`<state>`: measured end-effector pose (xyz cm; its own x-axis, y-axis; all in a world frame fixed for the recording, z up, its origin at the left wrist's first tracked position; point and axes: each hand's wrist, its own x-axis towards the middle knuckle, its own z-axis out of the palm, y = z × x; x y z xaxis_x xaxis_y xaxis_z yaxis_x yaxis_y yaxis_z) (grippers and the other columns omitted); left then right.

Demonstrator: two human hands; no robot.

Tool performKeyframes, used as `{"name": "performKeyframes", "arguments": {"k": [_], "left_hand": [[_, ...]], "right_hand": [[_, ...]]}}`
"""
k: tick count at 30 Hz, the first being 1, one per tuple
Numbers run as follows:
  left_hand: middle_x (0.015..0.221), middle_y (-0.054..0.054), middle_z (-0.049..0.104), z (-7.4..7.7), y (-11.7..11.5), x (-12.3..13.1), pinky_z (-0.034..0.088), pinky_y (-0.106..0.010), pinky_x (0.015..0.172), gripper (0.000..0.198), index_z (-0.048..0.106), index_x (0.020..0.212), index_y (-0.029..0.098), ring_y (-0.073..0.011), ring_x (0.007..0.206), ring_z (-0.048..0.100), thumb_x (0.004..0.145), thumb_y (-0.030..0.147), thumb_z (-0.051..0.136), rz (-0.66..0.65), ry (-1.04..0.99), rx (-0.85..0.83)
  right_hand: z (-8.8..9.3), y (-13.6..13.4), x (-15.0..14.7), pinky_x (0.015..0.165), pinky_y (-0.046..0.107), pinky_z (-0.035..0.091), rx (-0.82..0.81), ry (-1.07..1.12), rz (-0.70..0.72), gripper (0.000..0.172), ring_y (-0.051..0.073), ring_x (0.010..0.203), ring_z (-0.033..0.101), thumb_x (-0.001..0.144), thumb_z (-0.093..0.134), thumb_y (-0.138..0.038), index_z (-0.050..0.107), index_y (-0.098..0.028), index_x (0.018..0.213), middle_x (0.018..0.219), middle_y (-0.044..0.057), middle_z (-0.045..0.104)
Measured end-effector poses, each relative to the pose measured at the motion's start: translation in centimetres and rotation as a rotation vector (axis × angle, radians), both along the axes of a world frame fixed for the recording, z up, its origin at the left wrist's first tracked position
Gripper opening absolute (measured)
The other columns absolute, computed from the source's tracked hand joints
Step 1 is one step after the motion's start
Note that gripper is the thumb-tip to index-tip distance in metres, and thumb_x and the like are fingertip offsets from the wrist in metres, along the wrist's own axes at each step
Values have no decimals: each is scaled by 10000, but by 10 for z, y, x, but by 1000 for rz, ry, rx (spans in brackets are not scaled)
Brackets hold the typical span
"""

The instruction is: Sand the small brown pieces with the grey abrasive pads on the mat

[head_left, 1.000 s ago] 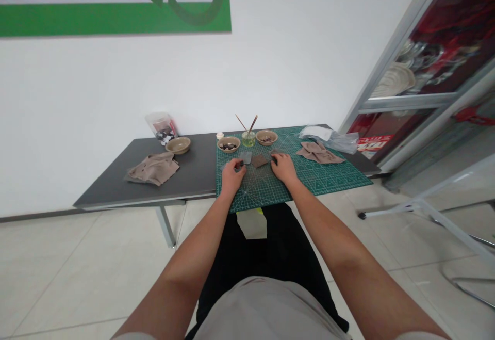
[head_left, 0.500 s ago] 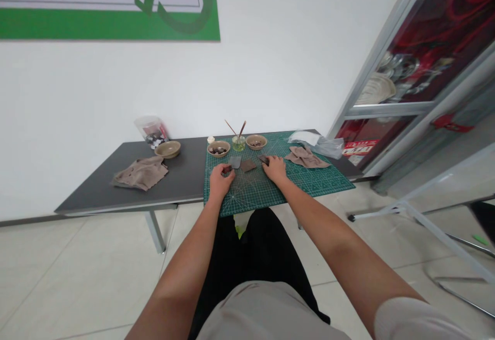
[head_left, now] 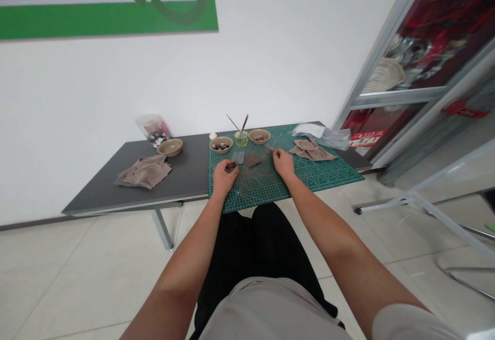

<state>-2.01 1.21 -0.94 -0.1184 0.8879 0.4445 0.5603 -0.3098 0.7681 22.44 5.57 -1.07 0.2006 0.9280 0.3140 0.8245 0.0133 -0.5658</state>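
My left hand rests on the green cutting mat with its fingers closed round a small dark brown piece. Just beyond it lie a grey square piece and a brown square piece. My right hand is on the mat to the right of them. Its fingers are pinched together at a thin thing too small to name. Behind stand two tan bowls with dark bits in them, and between them a glass jar holding two thin sticks.
The mat covers the right part of a low grey table. On the left part are a beige cloth, an empty bowl and a plastic tub. Another cloth and a plastic bag lie at the right. A metal-framed cabinet stands beyond.
My right hand has drawn back slightly from the dark piece it touched and now pinches at a thin thing. My left hand stays closed on its piece. The camera shifted a little.
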Motion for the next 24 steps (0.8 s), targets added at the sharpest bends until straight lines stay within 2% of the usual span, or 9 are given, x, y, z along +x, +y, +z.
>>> {"name": "performKeyframes", "arguments": {"k": [3,9,12,15,20,24], "left_hand": [[808,-12,632,-2,0,0,464,-293,746,176,667,915,201,-163,771,583,764,286,642,-1,-23,1],[802,-6,637,-2,-1,0,459,-274,725,198,668,935,198,-151,756,576,769,300,633,-1,-22,-18],[814,-7,642,-2,-1,-1,456,-269,722,213,671,946,193,-148,757,576,765,298,632,2,-14,-25],[816,-6,644,-1,0,-1,452,-268,718,216,677,949,192,-146,753,576,762,292,633,0,-4,-17],[811,-4,638,-2,-1,-1,445,-268,710,203,681,937,197,-148,752,574,763,287,633,-1,17,-3],[810,-3,635,-2,0,-2,442,-272,721,211,679,944,195,-151,756,571,761,292,639,-3,37,-4]], "right_hand": [[1,-4,2,819,320,438,72,115,-43,333,250,908,648,913,429,-302,682,-163,1080,1006,120,730],[-1,-5,5,739,316,454,164,334,-122,225,228,748,614,785,549,-347,626,-174,906,812,71,692],[-7,0,6,731,323,469,227,490,-102,194,215,719,621,793,517,-328,586,-188,908,794,48,667],[-13,6,8,733,335,482,225,612,-85,204,218,722,644,827,439,-277,560,-189,965,825,56,669],[-12,17,14,870,378,460,152,514,-164,304,270,922,653,842,446,-225,536,-143,1120,981,142,701],[-7,28,16,972,403,425,83,312,-20,382,275,1082,621,892,368,-172,580,-114,1204,1166,182,679]]}}
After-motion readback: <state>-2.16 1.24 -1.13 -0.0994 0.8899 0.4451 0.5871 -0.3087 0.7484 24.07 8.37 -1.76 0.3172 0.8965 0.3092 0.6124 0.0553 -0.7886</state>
